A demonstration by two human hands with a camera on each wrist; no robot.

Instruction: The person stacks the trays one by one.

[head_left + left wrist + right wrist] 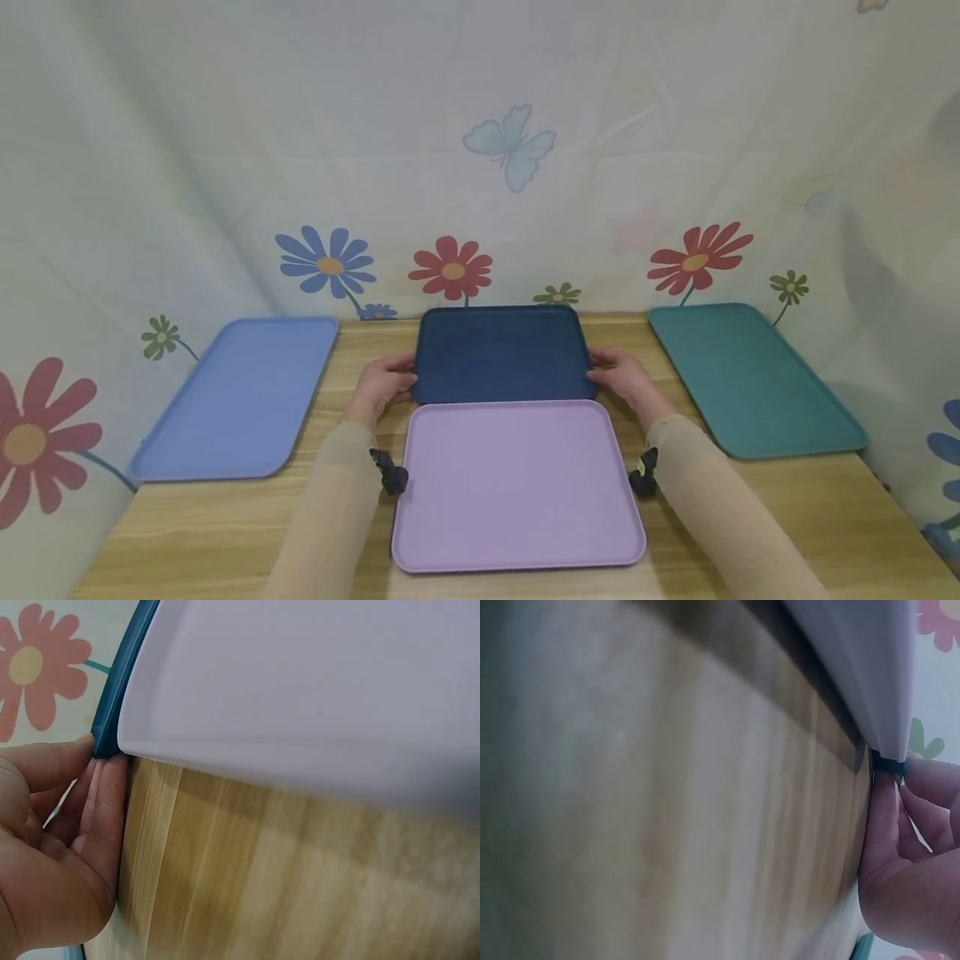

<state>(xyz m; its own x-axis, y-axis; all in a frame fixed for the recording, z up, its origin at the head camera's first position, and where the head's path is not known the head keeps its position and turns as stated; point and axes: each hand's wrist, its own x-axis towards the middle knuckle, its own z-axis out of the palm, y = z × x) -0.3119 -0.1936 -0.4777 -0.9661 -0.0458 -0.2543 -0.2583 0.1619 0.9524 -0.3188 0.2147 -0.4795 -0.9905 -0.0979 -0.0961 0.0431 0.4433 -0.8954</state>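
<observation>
A dark blue tray (502, 354) lies at the back middle of the table, against the curtain. My left hand (384, 385) pinches its left edge, thumb on top and fingers underneath, as the left wrist view shows with the tray's rim (114, 712). On the opposite side my right hand (624, 379) grips the right edge the same way; in the right wrist view only a sliver of the blue rim (889, 763) shows between thumb and fingers. Directly in front sits a lilac tray (517, 492), its far edge right at the blue tray's near edge, between my forearms.
A light blue tray (243, 392) rests at the left of the wooden table (187, 533), and a teal tray (753, 379) at the right. Behind them hangs a white curtain (375, 125) printed with flowers and a butterfly. Dark wrist cameras (388, 472) sit beside the lilac tray's sides.
</observation>
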